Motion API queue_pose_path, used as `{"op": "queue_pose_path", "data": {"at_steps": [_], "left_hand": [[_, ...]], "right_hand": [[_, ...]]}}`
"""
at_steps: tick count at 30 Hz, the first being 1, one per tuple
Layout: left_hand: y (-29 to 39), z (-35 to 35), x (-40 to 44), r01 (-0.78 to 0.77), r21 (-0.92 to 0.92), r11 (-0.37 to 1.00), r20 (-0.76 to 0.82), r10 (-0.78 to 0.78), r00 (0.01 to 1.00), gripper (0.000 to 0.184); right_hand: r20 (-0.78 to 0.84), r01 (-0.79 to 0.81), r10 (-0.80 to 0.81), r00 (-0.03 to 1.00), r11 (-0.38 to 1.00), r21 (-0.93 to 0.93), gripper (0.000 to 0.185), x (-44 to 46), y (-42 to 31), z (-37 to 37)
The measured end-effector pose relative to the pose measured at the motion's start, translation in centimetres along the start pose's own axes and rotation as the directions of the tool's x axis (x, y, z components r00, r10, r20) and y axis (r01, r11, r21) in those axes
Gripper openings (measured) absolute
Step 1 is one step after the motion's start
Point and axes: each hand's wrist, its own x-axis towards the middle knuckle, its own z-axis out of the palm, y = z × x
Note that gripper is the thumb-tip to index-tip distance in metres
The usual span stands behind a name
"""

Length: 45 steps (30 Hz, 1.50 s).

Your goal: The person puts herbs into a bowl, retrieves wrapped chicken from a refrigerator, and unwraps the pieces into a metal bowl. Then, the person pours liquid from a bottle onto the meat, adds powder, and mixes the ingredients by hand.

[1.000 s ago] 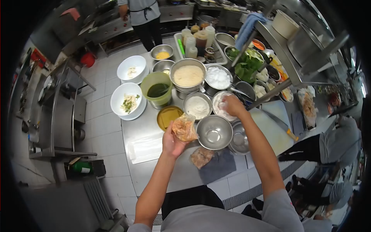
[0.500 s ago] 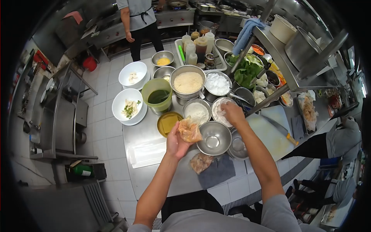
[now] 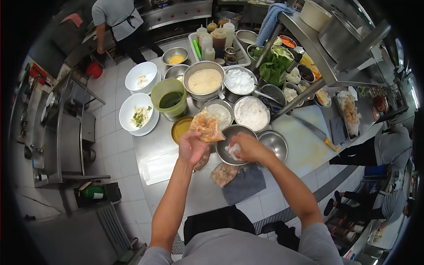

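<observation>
At the steel table (image 3: 205, 194): bag in one hand, white powder in the other

Table ran beneath everything; cutting board (image 3: 300, 141) off to the right. Mixing bowl (image 3: 222, 152) sat near the front edge. Left hand (image 3: 192, 148) was half open, palm up, cradling a bag of orange meat (image 3: 206, 126) at the bowl's left rim; the fingers behind it were hidden. Right hand (image 3: 249, 148) reached into the bowl, fingers drawn together around white powder (image 3: 233, 151); whether loose or clumped, could not tell.

Risks, my judgement. Bowl could slide or tip if the wrist leaned on its rim. Bag, soft and propped from below, could roll off the palm, or spill if its mouth was loose. Powder could scatter if the fingers parted outside the bowl.

Counts, big to small: one table, one board, one knife (image 3: 309, 126) lying on it, one green tub (image 3: 159, 106). Two white bowls (image 3: 128, 104). Three vessels of white powder, the fullest one (image 3: 252, 131) just behind the mixing bowl. About six squeeze bottles (image 3: 219, 39). One grey cloth (image 3: 244, 185) at the front edge. One bagged portion (image 3: 224, 175) beside it; another lump half hidden under the left hand.
</observation>
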Motion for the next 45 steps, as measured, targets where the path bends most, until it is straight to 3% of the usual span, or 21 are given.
{"op": "queue_pose_path", "data": {"at_steps": [3,5,6,11,13,14,16,19,22,24,25,27,29,31,33,37,40,41,43,44,45], "left_hand": [[-0.2,0.7,0.4,-0.021,0.159,0.987,-0.012,0.023,1.0,0.067],[-0.4,1.4,1.1,-0.018,0.261,0.965,-0.044,0.031,0.999,0.072],[-0.4,2.0,1.6,-0.008,0.326,0.945,-0.028,0.018,0.999,0.075],[-2.9,3.7,6.4,-0.085,0.582,0.809,0.082,0.045,0.996,0.075],[-3.1,5.4,7.9,-0.14,0.721,0.679,0.155,0.04,0.987,0.066],[-3.5,5.2,8.9,-0.195,0.774,0.603,0.202,0.057,0.978,0.061],[-4.6,4.6,10.6,-0.237,0.778,0.582,0.224,0.096,0.97,0.055],[-6.1,4.7,11.1,-0.242,0.738,0.631,0.207,0.13,0.97,0.053],[-7.3,5.6,10.8,-0.252,0.954,0.161,0.188,0.331,0.925,0.041],[-7.7,5.2,11.1,-0.251,0.958,0.138,0.198,0.317,0.927,0.041],[-7.9,5.1,11.4,-0.261,0.959,0.108,0.217,0.31,0.926,0.041],[-7.2,5.6,11.6,-0.248,0.961,0.123,0.202,0.301,0.932,0.042],[-8.1,3.0,13.3,-0.375,0.724,0.58,0.246,0.29,0.925,0.044],[-8.9,1.7,14.3,-0.327,0.624,0.709,0.172,0.284,0.943,0.046],[-7.7,2.6,13.1,-0.199,0.696,0.69,0.091,0.19,0.978,0.047],[-5.2,2.7,12.2,-0.045,0.557,0.83,-0.13,0.14,0.982,0.046],[-3.3,1.5,12.1,-0.025,0.447,0.894,-0.194,0.125,0.973,0.046],[-2.9,1.1,12.2,-0.052,0.44,0.897,-0.177,0.143,0.974,0.046],[-2.3,0.8,11.7,-0.054,0.438,0.897,-0.144,0.129,0.981,0.046],[-2.1,1.2,11.5,-0.066,0.439,0.896,-0.113,0.127,0.985,0.047],[-2.1,1.7,11.2,-0.063,0.438,0.897,-0.11,0.123,0.986,0.047]], "right_hand": [[0.029,-0.109,0.11,0.993,0.993,-0.044,0.027,0.1,0.0,0.9],[-0.205,-0.018,0.014,0.979,1.0,-0.016,0.029,-0.5,-1.0,-1.8],[-0.261,-0.107,0.133,0.956,0.988,0.111,0.035,-0.2,-2.4,-3.7],[-0.355,0.02,0.05,0.934,0.981,0.191,0.05,3.1,-3.9,-7.6],[-0.542,0.03,0.12,0.832,0.965,0.26,0.044,4.5,-0.6,-6.9],[-0.545,0.052,0.098,0.833,0.966,0.253,0.044,4.7,0.5,-7.1],[-0.421,-0.093,0.408,0.81,0.798,0.596,0.038,4.8,2.0,-7.4],[-0.452,-0.171,0.354,0.819,0.902,0.397,0.033,4.3,1.3,-8.1],[-0.488,-0.094,0.302,0.819,0.91,0.405,0.041,4.8,2.0,-6.9],[-0.523,-0.042,0.272,0.808,0.911,0.409,0.043,4.7,3.2,-6.0],[-0.447,-0.017,0.318,0.836,0.829,0.558,0.042,4.8,4.1,-6.1],[-0.363,-0.01,0.36,0.859,0.722,0.692,0.041,5.3,5.0,-6.5],[-0.263,0.046,0.463,0.847,0.43,0.902,0.035,5.5,5.1,-6.3],[-0.246,0.127,0.447,0.86,0.279,0.952,0.037,5.7,5.2,-6.0],[-0.289,0.255,0.451,0.844,0.138,0.957,0.036,5.7,5.6,-6.0],[-0.325,0.3,0.505,0.8,0.131,0.945,0.031,4.6,5.3,-8.6],[-0.331,-0.114,0.499,0.801,0.67,0.734,0.027,5.1,8.4,-7.9],[-0.334,-0.117,0.507,0.795,0.668,0.735,0.027,5.7,9.7,-6.8],[-0.29,-0.285,0.332,0.898,0.939,0.191,0.022,6.5,10.6,-4.8],[-0.29,-0.293,0.339,0.895,0.937,0.191,0.022,6.5,10.4,-4.2],[-0.378,-0.36,0.324,0.868,0.932,-0.029,0.019,6.7,10.1,-3.5]]}}
